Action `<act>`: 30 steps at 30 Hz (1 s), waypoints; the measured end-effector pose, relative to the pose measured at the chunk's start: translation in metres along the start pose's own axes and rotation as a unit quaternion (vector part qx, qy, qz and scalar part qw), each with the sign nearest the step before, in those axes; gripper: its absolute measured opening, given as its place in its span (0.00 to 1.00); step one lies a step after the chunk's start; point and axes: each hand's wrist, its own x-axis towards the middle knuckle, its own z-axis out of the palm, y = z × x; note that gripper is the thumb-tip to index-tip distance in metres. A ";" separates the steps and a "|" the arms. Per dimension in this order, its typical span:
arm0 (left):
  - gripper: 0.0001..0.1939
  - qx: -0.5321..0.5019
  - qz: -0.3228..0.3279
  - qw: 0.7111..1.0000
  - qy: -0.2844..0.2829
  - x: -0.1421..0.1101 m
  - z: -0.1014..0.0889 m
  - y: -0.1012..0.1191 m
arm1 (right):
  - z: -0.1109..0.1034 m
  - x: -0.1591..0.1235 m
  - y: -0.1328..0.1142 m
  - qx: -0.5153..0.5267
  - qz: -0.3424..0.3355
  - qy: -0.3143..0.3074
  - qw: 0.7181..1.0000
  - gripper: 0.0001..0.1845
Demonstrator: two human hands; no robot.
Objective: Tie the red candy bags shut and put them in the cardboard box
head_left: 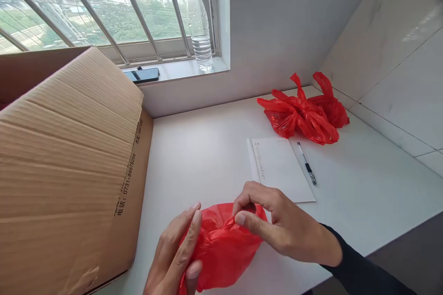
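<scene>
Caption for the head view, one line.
Two bare hands work a translucent red plastic bag beside a corrugated brown cardboard box.

The single view was taken from a camera worn on the person's head, which faced forward and steeply down across the white tabletop [200,161], with the left hand [180,249], the right hand [277,221] and the red bag [228,258] at close range along the lower centre of the frame. The cardboard box [69,166] stood near the lens and was cut by the left edge, whereas the barred window [114,9] at upper left and the tiled wall [398,78] at right lay farther off, beyond the tabletop.
</scene>
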 end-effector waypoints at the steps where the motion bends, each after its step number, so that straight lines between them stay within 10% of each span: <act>1: 0.30 0.007 -0.010 1.000 0.000 -0.008 -0.001 -0.006 | -0.006 -0.005 0.006 -0.013 0.028 0.016 0.999 0.08; 7: 0.26 0.028 -0.109 0.994 -0.007 -0.043 -0.005 -0.015 | -0.019 -0.027 0.043 -0.005 0.164 0.088 0.983 0.18; 14: 0.31 0.063 0.016 0.996 -0.064 -0.025 0.026 -0.005 | 0.036 -0.024 0.046 0.136 0.041 0.109 0.984 0.09; 21: 0.31 0.162 0.023 0.980 -0.110 -0.033 0.064 -0.013 | 0.075 -0.025 0.087 -0.306 -0.073 0.029 0.949 0.35; 30: 0.33 0.199 0.015 0.968 -0.152 -0.046 0.075 -0.018 | 0.084 -0.029 0.107 -0.401 -0.070 0.034 0.913 0.35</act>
